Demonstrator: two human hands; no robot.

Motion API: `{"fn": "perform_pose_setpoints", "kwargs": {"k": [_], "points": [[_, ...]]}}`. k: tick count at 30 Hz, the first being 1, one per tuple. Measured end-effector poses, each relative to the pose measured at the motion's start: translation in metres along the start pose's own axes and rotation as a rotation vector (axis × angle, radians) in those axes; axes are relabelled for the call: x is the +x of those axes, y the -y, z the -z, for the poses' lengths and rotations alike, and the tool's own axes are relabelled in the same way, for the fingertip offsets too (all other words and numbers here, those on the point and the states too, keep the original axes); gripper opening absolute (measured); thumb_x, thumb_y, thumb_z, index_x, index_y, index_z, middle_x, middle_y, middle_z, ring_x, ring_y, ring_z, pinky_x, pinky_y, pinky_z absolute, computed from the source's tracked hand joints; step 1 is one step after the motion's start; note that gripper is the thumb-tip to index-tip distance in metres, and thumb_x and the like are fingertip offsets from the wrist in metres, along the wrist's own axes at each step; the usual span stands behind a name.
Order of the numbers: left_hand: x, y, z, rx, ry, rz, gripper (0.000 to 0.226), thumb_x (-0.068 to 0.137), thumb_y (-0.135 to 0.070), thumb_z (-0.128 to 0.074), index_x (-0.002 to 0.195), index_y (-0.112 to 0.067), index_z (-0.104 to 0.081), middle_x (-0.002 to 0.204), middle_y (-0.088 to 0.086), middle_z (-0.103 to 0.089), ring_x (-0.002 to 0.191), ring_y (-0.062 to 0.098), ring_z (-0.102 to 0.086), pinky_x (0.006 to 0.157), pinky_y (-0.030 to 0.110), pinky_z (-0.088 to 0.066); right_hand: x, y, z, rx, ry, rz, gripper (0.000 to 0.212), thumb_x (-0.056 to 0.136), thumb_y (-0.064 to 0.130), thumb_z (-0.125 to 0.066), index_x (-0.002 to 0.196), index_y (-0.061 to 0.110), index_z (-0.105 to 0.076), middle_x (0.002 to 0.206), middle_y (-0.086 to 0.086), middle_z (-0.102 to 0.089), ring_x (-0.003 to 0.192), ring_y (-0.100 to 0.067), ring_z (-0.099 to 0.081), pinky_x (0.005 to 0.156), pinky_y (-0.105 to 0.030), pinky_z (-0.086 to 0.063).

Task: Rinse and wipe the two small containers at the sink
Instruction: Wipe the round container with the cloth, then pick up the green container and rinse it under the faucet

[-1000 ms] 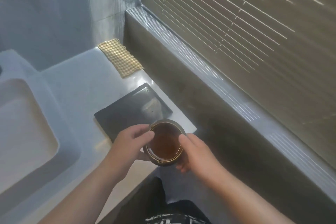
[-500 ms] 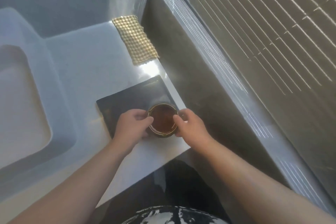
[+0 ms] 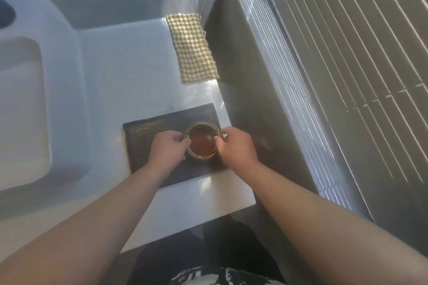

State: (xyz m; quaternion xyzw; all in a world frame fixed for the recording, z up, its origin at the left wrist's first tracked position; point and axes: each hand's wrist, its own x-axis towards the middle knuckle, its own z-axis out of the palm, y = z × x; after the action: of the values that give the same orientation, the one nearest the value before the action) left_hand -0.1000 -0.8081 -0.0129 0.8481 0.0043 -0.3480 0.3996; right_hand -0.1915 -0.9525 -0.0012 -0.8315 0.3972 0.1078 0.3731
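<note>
A small round container [image 3: 202,143] with a brown inside and a gold rim sits over the right half of a dark mat [image 3: 150,131] on the white counter. My left hand [image 3: 167,148] grips its left rim with curled fingers. From the other side, my right hand [image 3: 236,147] pinches the right rim. A yellow waffle-textured cloth [image 3: 192,50] lies flat farther back on the counter, against the wall. Only one container is in view.
The white sink basin [image 3: 20,109] lies to the left of the counter. A grey ledge [image 3: 273,53] and window blinds [image 3: 359,41] run along the right. The counter's front edge [image 3: 208,213] ends just beyond the mat, with dark floor below.
Both hands carried the container from the counter's front corner back onto the dark mat. The view has tilted further down over the counter.
</note>
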Motion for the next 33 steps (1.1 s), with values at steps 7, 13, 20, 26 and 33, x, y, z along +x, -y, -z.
{"fn": "perform_pose_setpoints", "kwargs": {"k": [7, 13, 20, 26, 33], "points": [[0.002, 0.008, -0.007, -0.083, 0.021, 0.013, 0.01, 0.093, -0.016, -0.068, 0.087, -0.025, -0.069, 0.095, 0.009, -0.075, 0.09, 0.019, -0.073, 0.062, 0.021, -0.06, 0.008, -0.003, -0.001, -0.026, 0.029, 0.008, 0.025, 0.097, 0.031, -0.062, 0.111, 0.012, -0.071, 0.088, -0.001, -0.066, 0.077, -0.015, -0.058, 0.053, -0.013, -0.033], [-0.01, 0.013, 0.004, 0.068, -0.01, 0.007, 0.019, 0.095, -0.042, -0.059, 0.098, -0.024, -0.06, 0.09, 0.004, -0.062, 0.082, 0.026, -0.069, 0.082, 0.048, -0.061, 0.005, 0.003, 0.009, -0.045, 0.131, 0.003, 0.037, 0.101, 0.03, -0.057, 0.135, 0.016, -0.052, 0.117, -0.004, -0.066, 0.088, -0.015, -0.056, 0.055, -0.016, -0.035], [-0.078, 0.051, 0.059, 0.066, 0.073, 0.079, 0.015, 0.1, -0.028, -0.053, 0.11, -0.023, -0.063, 0.105, -0.006, -0.065, 0.096, 0.014, -0.065, 0.085, 0.035, -0.057, -0.054, -0.011, 0.028, -0.035, 0.288, 0.185, 0.018, 0.1, 0.015, -0.051, 0.11, 0.026, -0.061, 0.092, 0.014, -0.058, 0.08, 0.001, -0.056, 0.059, -0.007, -0.035], [-0.167, 0.12, 0.105, -0.268, -0.255, 0.21, 0.014, 0.098, -0.012, -0.06, 0.11, -0.012, -0.067, 0.107, 0.011, -0.069, 0.091, 0.022, -0.067, 0.08, 0.036, -0.055, -0.094, 0.006, -0.005, -0.171, 0.557, 0.435, 0.012, 0.098, 0.027, -0.055, 0.106, 0.032, -0.062, 0.098, 0.018, -0.061, 0.095, -0.007, -0.06, 0.075, -0.01, -0.041], [-0.275, 0.177, 0.121, -0.66, -0.602, 0.215, 0.018, 0.094, -0.002, -0.063, 0.099, -0.018, -0.07, 0.101, 0.007, -0.071, 0.094, 0.02, -0.068, 0.07, 0.021, -0.06, -0.151, 0.093, -0.051, -0.235, 0.832, 0.741, 0.007, 0.096, 0.026, -0.062, 0.099, 0.031, -0.064, 0.095, 0.014, -0.069, 0.088, -0.005, -0.064, 0.076, -0.01, -0.044]]}}
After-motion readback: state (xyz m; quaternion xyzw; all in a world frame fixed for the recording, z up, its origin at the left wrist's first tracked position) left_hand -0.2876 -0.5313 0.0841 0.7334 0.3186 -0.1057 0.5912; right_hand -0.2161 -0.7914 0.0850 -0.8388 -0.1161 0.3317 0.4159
